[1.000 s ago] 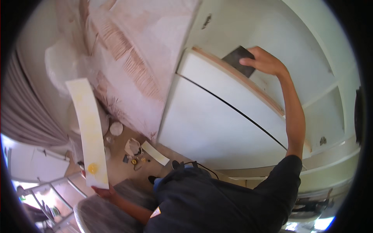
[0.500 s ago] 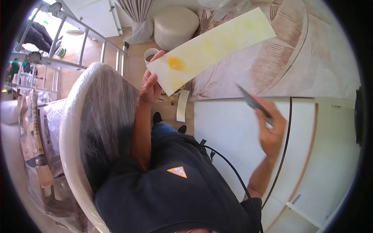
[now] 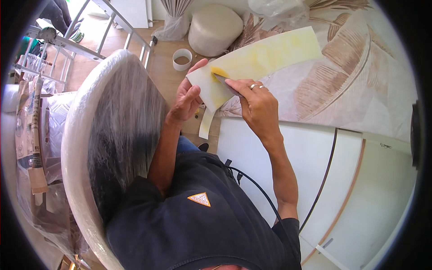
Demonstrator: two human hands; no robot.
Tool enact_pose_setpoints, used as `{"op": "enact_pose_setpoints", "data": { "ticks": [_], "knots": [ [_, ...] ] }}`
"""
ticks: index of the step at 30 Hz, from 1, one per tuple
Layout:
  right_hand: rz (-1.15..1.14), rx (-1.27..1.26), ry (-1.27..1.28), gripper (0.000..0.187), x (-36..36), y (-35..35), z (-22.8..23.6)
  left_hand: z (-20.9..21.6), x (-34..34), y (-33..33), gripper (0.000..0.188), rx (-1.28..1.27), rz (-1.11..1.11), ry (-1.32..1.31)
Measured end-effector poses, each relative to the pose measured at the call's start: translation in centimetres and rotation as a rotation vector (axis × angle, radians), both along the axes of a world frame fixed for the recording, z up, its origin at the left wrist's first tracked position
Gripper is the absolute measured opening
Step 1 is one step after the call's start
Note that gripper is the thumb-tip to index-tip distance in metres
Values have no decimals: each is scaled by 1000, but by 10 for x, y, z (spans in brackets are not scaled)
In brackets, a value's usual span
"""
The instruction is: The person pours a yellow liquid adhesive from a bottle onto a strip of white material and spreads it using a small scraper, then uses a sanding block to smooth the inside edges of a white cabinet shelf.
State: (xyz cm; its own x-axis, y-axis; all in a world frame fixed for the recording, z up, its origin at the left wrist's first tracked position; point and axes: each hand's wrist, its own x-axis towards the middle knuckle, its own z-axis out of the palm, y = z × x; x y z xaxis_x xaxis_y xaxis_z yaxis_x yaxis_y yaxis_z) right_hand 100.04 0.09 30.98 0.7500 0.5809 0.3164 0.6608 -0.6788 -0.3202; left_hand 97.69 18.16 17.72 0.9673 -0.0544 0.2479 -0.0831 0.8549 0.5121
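A long pale strip [image 3: 274, 51] with yellowish stains slants across the upper middle. My left hand [image 3: 183, 100] holds its near left end, the thumb at the lower edge and fingers partly hidden behind it. A thick yellow patch [image 3: 218, 70] lies on the strip close to that hand. My right hand [image 3: 261, 110], with rings on it, grips a flat grey blade like a putty knife [image 3: 227, 85]. The blade's tip touches the yellow patch. Part of the tool is covered by my fingers.
To my left stands a plastic-wrapped chair [image 3: 74, 148], with a metal ladder [image 3: 105, 31] beyond. A white round container [image 3: 182, 67], a cream pouf [image 3: 215, 29] and a smaller pale strip [image 3: 206, 123] lie ahead. White panels [image 3: 252, 139] and a leaf-patterned surface [image 3: 324, 108] fill the right.
My right hand has swung left and up, bringing the grey putty knife from beside the strip onto the yellow patch. The strip in my left hand has shifted slightly right in the view.
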Motion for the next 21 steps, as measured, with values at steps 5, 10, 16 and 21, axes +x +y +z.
{"op": "enact_pose_setpoints", "data": {
  "ticks": [5,10,16,21],
  "knots": [
    [19,-23,27,41,-7,4,0,-2,2,-3,74,4,10,9],
    [14,-33,47,42,-19,2,-6,-7,5,-10,74,-37,27,46],
    [27,-48,109,45,-30,-4,0,-9,9,-10,74,-44,75,59],
    [52,5,182,40,-39,-14,-4,-13,11,-3,73,-28,68,57]
  ]
}}
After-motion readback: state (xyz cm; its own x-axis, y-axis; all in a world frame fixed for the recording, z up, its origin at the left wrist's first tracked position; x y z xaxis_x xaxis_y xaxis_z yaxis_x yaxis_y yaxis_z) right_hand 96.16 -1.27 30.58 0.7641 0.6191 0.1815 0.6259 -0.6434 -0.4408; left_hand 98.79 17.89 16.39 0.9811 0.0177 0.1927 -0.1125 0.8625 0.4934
